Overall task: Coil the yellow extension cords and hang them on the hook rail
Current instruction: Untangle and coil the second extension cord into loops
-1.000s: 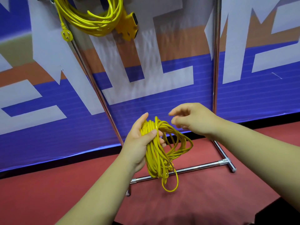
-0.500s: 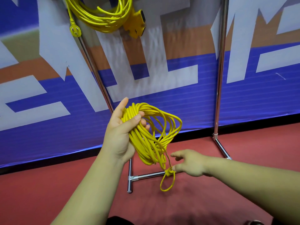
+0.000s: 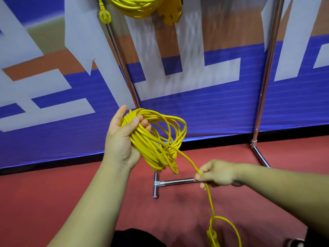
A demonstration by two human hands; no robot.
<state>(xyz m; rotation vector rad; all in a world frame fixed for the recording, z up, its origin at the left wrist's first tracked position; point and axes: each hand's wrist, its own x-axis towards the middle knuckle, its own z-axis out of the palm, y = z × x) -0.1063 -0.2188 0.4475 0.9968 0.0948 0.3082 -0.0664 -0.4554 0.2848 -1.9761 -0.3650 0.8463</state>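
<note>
Most of the view is a blue, white and orange printed banner (image 3: 213, 113) standing behind a red floor (image 3: 53, 202). A shiny chrome tube rack (image 3: 267, 77) stands in front of it, with uprights at eleven and two o'clock and a foot bar just below centre. One coiled yellow extension cord (image 3: 135, 8) already hangs at twelve o'clock, though its hook is out of view. Its translucent yellow plug (image 3: 105, 16) dangles at the coil's eight o'clock.

At the centre is a second yellow cord coil (image 3: 153, 150), made of thin glossy cable in many uneven loops. It lies across the left hand (image 3: 119, 143), which grips its top between thumb and curled fingers. From the coil's five o'clock a loose tail (image 3: 209, 198) runs to the right hand (image 3: 219, 173), at four o'clock, which pinches it in curled fingers. The tail then drops to a small loop and what looks like the blurred socket end (image 3: 212, 237) at six o'clock.

The likely risk is that the loops, uneven and held at one side only, slip or tangle if the tail is pulled hard. Left unwrapped, the tail could also let the bundle sag open once hung.
</note>
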